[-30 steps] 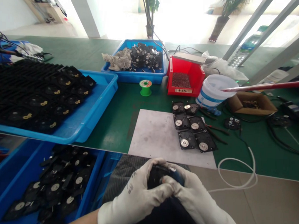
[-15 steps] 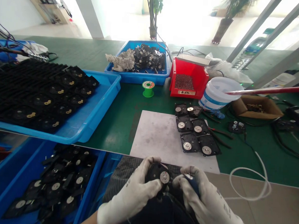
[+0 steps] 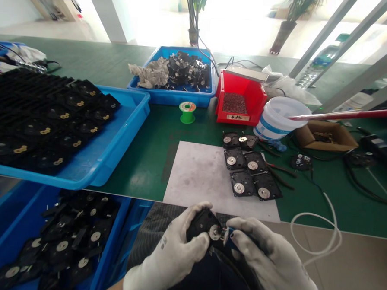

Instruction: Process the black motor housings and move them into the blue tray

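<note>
My left hand point(image 3: 182, 244), in a white glove, is closed round a black plate-like part point(image 3: 203, 223) with a silver disc, held above my lap. My right hand point(image 3: 262, 248), also gloved, pinches a small blue and metallic object point(image 3: 227, 236) against the right edge of that part; its exact shape is partly covered by the fingers. Beyond the hands, several similar black parts point(image 3: 239, 186) with silver discs lie at the right side of a white sheet point(image 3: 195, 175).
Blue trays of black parts stand at the left point(image 3: 115, 149) and back point(image 3: 173, 96). Behind the sheet are a green spool point(image 3: 187, 114), a red bin point(image 3: 259, 98) and a white bucket point(image 3: 274, 123). Pliers point(image 3: 281, 170) and a cardboard box point(image 3: 330, 143) are at the right.
My right hand has moved left, bringing the blue object against the black part. The black part has turned slightly in my left hand. The whole view has shifted a little.
</note>
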Demonstrator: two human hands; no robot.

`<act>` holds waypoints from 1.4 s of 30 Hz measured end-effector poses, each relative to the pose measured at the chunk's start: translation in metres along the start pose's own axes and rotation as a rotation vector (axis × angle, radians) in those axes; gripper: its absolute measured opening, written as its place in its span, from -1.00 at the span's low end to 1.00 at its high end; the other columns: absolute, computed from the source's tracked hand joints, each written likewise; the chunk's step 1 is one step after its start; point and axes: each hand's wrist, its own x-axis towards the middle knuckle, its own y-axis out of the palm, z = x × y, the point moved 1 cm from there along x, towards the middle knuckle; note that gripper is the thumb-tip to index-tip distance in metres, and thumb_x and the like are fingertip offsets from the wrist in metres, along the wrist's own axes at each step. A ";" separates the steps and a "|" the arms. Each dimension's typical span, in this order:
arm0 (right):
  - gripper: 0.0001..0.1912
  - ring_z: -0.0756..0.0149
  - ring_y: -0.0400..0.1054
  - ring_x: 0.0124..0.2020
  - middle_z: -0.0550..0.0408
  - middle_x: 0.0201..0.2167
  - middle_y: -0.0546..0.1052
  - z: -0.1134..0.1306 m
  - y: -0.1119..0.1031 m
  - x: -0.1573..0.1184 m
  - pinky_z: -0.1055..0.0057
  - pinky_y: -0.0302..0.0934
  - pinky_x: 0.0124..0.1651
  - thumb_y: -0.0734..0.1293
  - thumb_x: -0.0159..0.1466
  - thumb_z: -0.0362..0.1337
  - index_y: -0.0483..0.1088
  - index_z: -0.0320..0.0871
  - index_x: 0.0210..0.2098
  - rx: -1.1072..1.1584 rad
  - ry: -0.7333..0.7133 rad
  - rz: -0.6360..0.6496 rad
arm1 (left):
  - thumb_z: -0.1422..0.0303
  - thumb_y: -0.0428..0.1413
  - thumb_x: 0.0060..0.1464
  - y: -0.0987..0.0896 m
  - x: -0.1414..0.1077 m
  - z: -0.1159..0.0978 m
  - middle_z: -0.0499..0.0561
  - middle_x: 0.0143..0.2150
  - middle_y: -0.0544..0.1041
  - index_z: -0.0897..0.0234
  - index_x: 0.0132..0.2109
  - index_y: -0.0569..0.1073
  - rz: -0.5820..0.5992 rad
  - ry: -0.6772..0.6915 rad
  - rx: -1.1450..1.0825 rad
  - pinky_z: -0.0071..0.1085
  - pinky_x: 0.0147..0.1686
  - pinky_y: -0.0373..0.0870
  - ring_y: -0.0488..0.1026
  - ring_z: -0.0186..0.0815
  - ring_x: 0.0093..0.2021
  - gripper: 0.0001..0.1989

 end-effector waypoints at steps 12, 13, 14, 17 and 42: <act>-0.83 0.28 0.51 -0.26 0.17 -0.35 0.59 0.005 0.010 0.007 0.46 0.37 -0.16 0.42 0.32 -0.12 0.50 -0.09 -0.25 0.018 -0.001 0.064 | 0.31 0.21 0.07 0.001 -0.001 0.000 0.12 0.12 0.64 0.29 0.21 0.46 0.014 -0.021 -0.061 -0.19 0.17 0.50 0.56 0.00 0.14 -0.46; -0.83 0.28 0.51 -0.26 0.17 -0.34 0.59 0.004 0.010 0.008 0.46 0.37 -0.16 0.41 0.33 -0.12 0.50 -0.09 -0.25 0.022 -0.003 0.067 | 0.31 0.21 0.08 0.000 -0.001 0.000 0.12 0.12 0.64 0.28 0.21 0.47 0.011 -0.018 -0.069 -0.18 0.19 0.48 0.55 0.00 0.15 -0.48; -0.83 0.28 0.51 -0.26 0.17 -0.34 0.59 0.003 0.009 0.008 0.45 0.37 -0.16 0.41 0.33 -0.12 0.49 -0.09 -0.24 0.027 -0.004 0.073 | 0.31 0.21 0.08 0.001 -0.002 0.000 0.11 0.13 0.64 0.28 0.20 0.47 0.010 -0.013 -0.075 -0.17 0.21 0.47 0.55 0.01 0.15 -0.49; -0.82 0.26 0.52 -0.23 0.14 -0.30 0.60 -0.001 0.007 0.011 0.44 0.38 -0.14 0.38 0.38 -0.11 0.48 -0.09 -0.19 0.023 -0.008 0.133 | 0.28 0.24 0.09 0.001 -0.002 0.001 0.10 0.14 0.63 0.26 0.18 0.49 0.005 0.009 -0.081 -0.15 0.24 0.44 0.53 0.02 0.18 -0.50; -0.58 0.10 0.50 -0.10 0.08 -0.18 0.63 0.001 0.028 0.011 0.22 0.40 0.01 0.52 -0.02 -0.27 0.52 -0.11 -0.14 0.297 0.136 0.083 | 0.40 0.27 0.05 0.011 -0.007 -0.015 0.06 0.06 0.66 0.24 0.09 0.55 0.052 0.137 -0.013 -0.32 0.12 0.55 0.60 -0.09 0.09 -0.58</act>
